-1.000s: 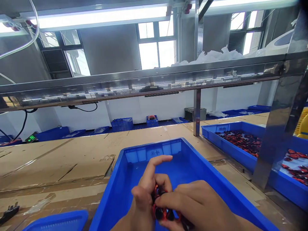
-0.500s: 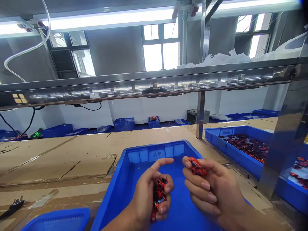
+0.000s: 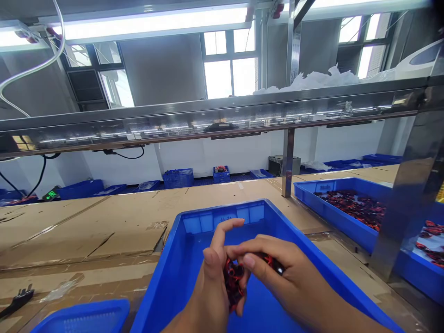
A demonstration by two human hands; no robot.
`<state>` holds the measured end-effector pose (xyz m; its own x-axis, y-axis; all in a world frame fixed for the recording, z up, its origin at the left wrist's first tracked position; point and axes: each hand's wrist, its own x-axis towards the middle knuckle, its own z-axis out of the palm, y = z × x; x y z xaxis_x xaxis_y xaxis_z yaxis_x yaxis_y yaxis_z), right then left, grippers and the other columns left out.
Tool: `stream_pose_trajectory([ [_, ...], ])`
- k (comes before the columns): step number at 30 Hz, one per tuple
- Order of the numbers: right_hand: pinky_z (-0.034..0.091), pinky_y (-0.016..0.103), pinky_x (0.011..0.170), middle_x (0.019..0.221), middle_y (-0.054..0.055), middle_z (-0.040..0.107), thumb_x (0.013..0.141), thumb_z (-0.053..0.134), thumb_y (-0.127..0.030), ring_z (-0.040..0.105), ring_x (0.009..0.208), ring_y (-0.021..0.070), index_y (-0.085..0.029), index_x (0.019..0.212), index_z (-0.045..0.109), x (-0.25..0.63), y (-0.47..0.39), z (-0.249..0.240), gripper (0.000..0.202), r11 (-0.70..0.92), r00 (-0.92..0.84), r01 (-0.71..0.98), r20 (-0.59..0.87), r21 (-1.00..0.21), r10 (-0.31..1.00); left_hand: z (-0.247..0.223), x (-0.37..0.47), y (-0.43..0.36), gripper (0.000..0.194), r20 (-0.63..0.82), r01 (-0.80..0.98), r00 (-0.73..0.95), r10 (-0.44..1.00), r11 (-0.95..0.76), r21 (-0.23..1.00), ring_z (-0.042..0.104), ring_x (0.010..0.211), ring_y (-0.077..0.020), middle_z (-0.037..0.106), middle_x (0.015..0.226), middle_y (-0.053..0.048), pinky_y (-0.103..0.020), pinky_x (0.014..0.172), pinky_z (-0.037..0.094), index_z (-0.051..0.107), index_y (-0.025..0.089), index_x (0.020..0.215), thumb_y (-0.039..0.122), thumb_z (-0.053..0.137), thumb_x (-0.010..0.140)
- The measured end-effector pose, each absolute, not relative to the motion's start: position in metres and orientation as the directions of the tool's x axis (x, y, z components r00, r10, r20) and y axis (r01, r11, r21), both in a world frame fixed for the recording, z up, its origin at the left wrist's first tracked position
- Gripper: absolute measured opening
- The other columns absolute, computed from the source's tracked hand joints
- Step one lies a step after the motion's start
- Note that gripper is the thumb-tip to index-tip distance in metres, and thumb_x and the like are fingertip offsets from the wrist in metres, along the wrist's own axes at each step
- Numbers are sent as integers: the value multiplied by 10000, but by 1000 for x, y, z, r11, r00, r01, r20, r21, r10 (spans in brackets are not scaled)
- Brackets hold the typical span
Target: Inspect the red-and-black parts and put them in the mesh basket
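Observation:
Several small red-and-black parts [image 3: 233, 282] lie in my left hand [image 3: 210, 282], its lower fingers curled round them while the index finger sticks up and the thumb stands apart. My right hand [image 3: 284, 273] has come up against it, with thumb and fingertips at the top of that handful. More red-and-black pieces [image 3: 270, 262] show between the right hand's thumb and fingers. What exactly the right fingertips pinch is hidden. Both hands are above a large blue tray [image 3: 169, 259], whose blue floor shows around them.
On the right, behind a metal post [image 3: 398, 199], a blue tray [image 3: 301, 196] holds many red-and-black pieces. A blue basket [image 3: 83, 317] sits at the lower left near a black plug [image 3: 19, 298]. Cardboard [image 3: 114, 222] covers the bench; a metal shelf beam [image 3: 173, 120] crosses above.
My right hand has moved left and turned palm down, from holding its red pieces apart to meeting the left hand. The left thumb has lifted; the view has shifted slightly.

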<state>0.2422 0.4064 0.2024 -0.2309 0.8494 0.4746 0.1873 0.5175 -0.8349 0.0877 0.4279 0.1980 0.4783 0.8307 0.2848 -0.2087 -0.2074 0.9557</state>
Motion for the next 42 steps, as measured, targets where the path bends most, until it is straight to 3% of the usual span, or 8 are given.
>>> stream_pose_trajectory([
  [3, 466, 277, 661, 805, -3, 680, 879, 669, -324, 612, 709, 154, -312, 1208, 653, 243, 401, 201, 330, 689, -324, 467, 618, -554, 716, 199, 88, 428, 957, 294, -264, 483, 825, -184, 947, 358, 349, -75, 445, 573, 61, -167, 330, 309, 298, 232, 1370, 901, 82, 721],
  [7, 460, 262, 609, 787, -36, 671, 794, 758, -272, 604, 647, 144, -345, 1198, 638, 240, 396, 198, 428, 617, -252, 598, 611, -512, 751, 198, 88, 428, 965, 323, -238, 492, 809, -231, 943, 348, 379, -72, 448, 617, 51, -171, 334, 324, 298, 241, 1375, 910, 96, 710],
  [11, 451, 252, 600, 749, -27, 663, 839, 698, -247, 614, 656, 145, -266, 1006, 682, 239, 396, 195, 169, 621, -269, 632, 620, -463, 737, 196, 88, 427, 987, 328, -225, 514, 792, -244, 943, 360, 362, -61, 464, 686, 47, -173, 323, 312, 273, 256, 1380, 935, 137, 677],
  [14, 415, 255, 563, 734, -10, 661, 878, 656, -268, 593, 623, 146, -213, 932, 664, 239, 396, 196, 78, 676, -341, 673, 685, -301, 644, 197, 88, 426, 1002, 316, -207, 519, 794, -242, 948, 363, 365, -53, 488, 724, 37, -166, 322, 307, 245, 262, 1392, 943, 153, 663],
  [20, 378, 242, 540, 777, 20, 667, 1002, 457, -307, 563, 606, 132, -178, 993, 652, 240, 394, 203, 233, 728, -462, 680, 721, -87, 517, 197, 87, 426, 1071, 280, -108, 555, 783, -267, 958, 383, 360, -65, 496, 721, 30, -162, 305, 296, 195, 296, 1436, 961, 75, 605],
  [27, 328, 283, 523, 721, -4, 634, 976, 492, -250, 508, 591, 134, -180, 816, 635, 250, 399, 205, 226, 775, -617, 625, 666, 92, 419, 201, 88, 423, 1067, 151, -95, 569, 808, -118, 989, 390, 353, -52, 448, 775, 48, -165, 306, 289, 169, 347, 1440, 977, 106, 581],
  [31, 317, 295, 530, 730, -5, 624, 957, 513, -233, 506, 599, 135, -185, 849, 628, 251, 402, 200, 165, 762, -599, 637, 698, 118, 393, 205, 89, 423, 971, 110, -142, 584, 804, -32, 989, 397, 342, -59, 429, 731, 60, -155, 298, 267, 198, 316, 1427, 923, 79, 680],
  [42, 363, 259, 586, 773, -17, 648, 937, 581, -242, 564, 648, 124, -217, 911, 617, 253, 407, 196, 51, 787, -538, 616, 710, -36, 454, 199, 84, 431, 869, 81, -83, 669, 739, -34, 996, 414, 359, -64, 497, 708, 39, -150, 329, 273, 326, 288, 1379, 847, 62, 767],
])
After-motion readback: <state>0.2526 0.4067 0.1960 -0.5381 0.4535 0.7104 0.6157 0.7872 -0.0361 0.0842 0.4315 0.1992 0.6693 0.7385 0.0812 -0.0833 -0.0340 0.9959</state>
